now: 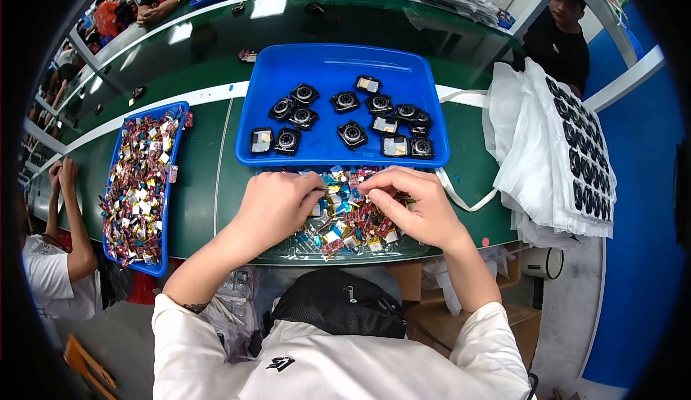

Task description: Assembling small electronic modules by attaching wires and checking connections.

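My left hand [277, 202] is closed in a pinch over a pile of small parts [345, 231], with a thin dark bit showing at its fingertips. Opposite it, my right hand [417, 204] pinches something too small to name above the same pile. A narrow gap separates the two sets of fingertips. Red circuit boards, white and yellow blocks and blue pieces make up the pile, which lies on clear plastic at the bench's near edge. Just beyond my hands is a blue tray [338, 62] holding several black smartwatch bodies [353, 134], some showing round backs, others pale square faces.
A second blue tray [173, 177] full of similar small parts stands at the left. Stacked white sheets [529, 162] carry rows of black watch parts [579, 141] at the right. A dark green conveyor belt [360, 19] runs behind. Other people sit at the left and far side.
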`<action>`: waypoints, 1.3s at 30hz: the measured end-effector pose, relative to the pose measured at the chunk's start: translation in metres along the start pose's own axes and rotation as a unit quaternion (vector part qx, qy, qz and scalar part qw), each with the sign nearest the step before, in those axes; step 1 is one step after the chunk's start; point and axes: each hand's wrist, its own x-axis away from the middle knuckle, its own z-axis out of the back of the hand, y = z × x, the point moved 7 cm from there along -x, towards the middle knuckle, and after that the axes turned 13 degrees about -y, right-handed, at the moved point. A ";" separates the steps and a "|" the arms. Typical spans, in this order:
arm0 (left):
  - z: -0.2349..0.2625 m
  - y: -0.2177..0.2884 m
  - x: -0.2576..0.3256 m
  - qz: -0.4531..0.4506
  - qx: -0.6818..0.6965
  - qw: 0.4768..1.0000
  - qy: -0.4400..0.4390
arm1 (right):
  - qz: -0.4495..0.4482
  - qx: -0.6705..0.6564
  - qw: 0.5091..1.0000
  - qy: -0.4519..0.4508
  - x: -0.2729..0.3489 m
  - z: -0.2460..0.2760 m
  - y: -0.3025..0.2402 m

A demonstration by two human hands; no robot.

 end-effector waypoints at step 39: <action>-0.013 -0.024 -0.019 -0.012 0.500 0.863 0.073 | 0.035 -0.054 0.998 0.019 -0.033 0.000 0.016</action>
